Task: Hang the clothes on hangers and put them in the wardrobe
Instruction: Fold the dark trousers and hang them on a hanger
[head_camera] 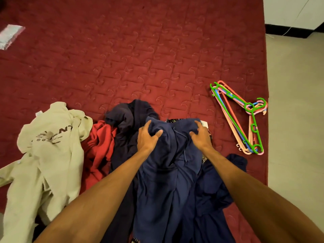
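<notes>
A blue garment with a drawstring lies on top of a clothes pile at the near edge of the red bed. My left hand grips its upper left edge, fingers curled into the fabric. My right hand grips its upper right edge the same way. Darker navy clothes lie beneath and behind it. A stack of plastic hangers, green, pink, blue and peach, lies on the bed to the right, apart from my hands.
A cream printed shirt sprawls at the left, with a red garment between it and the pile. A clear plastic bag sits at the far left. Beige floor runs along the bed's right edge.
</notes>
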